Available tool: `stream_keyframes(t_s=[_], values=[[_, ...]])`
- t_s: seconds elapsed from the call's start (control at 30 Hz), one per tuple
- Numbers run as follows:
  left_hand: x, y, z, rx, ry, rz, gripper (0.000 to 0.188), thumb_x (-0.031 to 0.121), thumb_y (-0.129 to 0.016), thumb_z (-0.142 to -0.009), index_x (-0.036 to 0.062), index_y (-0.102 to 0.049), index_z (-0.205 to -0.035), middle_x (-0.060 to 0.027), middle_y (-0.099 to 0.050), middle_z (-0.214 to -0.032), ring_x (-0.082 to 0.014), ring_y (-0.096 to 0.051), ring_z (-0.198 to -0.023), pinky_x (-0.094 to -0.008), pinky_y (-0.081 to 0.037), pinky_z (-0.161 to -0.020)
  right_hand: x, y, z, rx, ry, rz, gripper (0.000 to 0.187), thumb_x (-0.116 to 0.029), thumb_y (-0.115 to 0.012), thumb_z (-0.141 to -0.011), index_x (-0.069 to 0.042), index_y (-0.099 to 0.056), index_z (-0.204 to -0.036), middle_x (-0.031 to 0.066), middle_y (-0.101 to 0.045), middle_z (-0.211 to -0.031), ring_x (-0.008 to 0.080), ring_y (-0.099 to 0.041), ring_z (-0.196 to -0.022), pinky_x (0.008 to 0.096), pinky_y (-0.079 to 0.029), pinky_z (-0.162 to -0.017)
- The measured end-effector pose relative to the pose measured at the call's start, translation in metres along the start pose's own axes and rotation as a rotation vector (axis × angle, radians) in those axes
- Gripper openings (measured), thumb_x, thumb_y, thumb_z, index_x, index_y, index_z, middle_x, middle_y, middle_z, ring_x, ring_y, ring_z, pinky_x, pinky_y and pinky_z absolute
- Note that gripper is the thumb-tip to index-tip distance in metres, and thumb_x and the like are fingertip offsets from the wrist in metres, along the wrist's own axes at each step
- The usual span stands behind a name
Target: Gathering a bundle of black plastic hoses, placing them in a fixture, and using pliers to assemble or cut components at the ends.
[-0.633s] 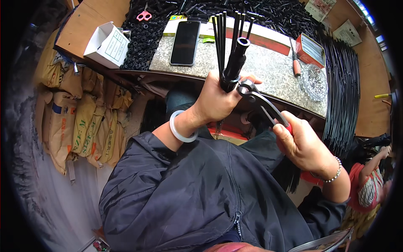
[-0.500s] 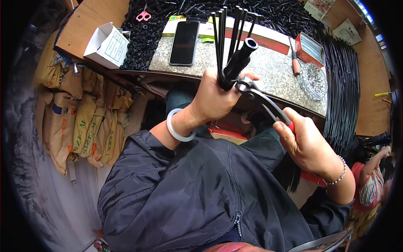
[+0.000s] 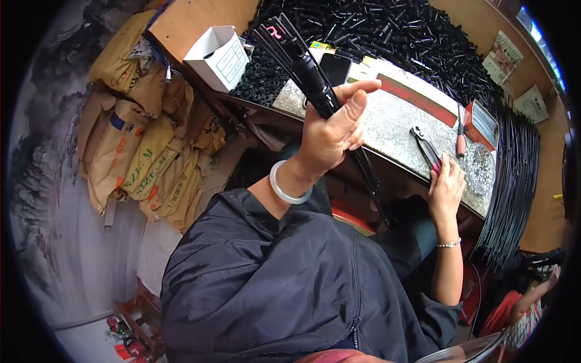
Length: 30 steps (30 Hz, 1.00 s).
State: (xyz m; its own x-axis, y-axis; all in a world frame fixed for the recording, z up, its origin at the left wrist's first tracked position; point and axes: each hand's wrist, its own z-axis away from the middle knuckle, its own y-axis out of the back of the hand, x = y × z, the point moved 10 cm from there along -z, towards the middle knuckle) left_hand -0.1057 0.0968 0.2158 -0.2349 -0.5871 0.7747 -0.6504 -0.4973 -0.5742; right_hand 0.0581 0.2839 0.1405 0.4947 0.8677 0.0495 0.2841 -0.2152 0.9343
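My left hand (image 3: 333, 130) is wrapped round what looks like a black umbrella frame (image 3: 313, 78), a tube with thin rods bundled about it. It tilts up to the left, and its lower part runs down towards my lap. Thumb and index finger point to the right. My right hand (image 3: 446, 184) rests at the near edge of the stone-topped bench, fingers stretched out over the handle ends of a pair of pliers (image 3: 425, 145). The pliers lie on the bench with their jaws away from me.
A heap of black tubular parts (image 3: 387, 33) fills the back. A phone (image 3: 336, 68), white box (image 3: 221, 60), red box (image 3: 482, 124), red-handled screwdriver (image 3: 461, 142) and glass dish (image 3: 480, 169) stand about. Black rods (image 3: 514, 181) hang at right; sacks (image 3: 139, 157) lie left. Another person's arm (image 3: 535, 296) shows lower right.
The pliers have gone from the left hand's frame down onto the bench, and my right hand's grip has loosened. The frame has swung from upright to leaning left. My view has shifted.
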Motion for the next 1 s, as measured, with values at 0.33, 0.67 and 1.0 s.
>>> stream_keyframes(t_s=[0.33, 0.67, 1.0], values=[[-0.004, -0.003, 0.007, -0.016, -0.067, -0.136, 0.028, 0.020, -0.054, -0.094, 0.0003, -0.059, -0.113, 0.0062, -0.042, -0.055, 0.0002, -0.035, -0.042, -0.0179, -0.030, -0.038, -0.099, 0.073, 0.057, -0.021, 0.358, -0.700, 0.029, -0.004, -0.070, -0.070, -0.002, -0.058, -0.096, 0.0142, -0.057, -0.101, 0.0326, -0.051, -0.096, 0.0393, -0.043, -0.083], [-0.016, -0.022, 0.017, -0.076, 0.012, -0.103, 0.030, 0.025, -0.054, -0.094, 0.0007, -0.061, -0.110, 0.0084, -0.041, -0.052, 0.0012, -0.034, -0.040, -0.0178, -0.025, -0.038, 0.032, -0.007, 0.003, 0.072, -0.013, -0.129, 0.018, -0.020, -0.061, -0.084, -0.003, -0.056, -0.088, 0.0133, -0.054, -0.103, 0.0302, -0.050, -0.098, 0.0401, -0.041, -0.083], [-0.030, -0.016, 0.011, -0.085, 0.043, -0.393, 0.035, 0.021, -0.048, -0.096, -0.0080, -0.055, -0.115, 0.0057, -0.039, -0.049, -0.0005, -0.032, -0.039, -0.0182, -0.029, -0.038, -0.027, 0.050, 0.038, -0.366, -0.159, -1.515, 0.035, -0.036, -0.035, -0.099, -0.003, -0.046, -0.095, 0.0038, -0.052, -0.069, 0.0057, -0.048, -0.049, 0.0169, -0.035, -0.044]])
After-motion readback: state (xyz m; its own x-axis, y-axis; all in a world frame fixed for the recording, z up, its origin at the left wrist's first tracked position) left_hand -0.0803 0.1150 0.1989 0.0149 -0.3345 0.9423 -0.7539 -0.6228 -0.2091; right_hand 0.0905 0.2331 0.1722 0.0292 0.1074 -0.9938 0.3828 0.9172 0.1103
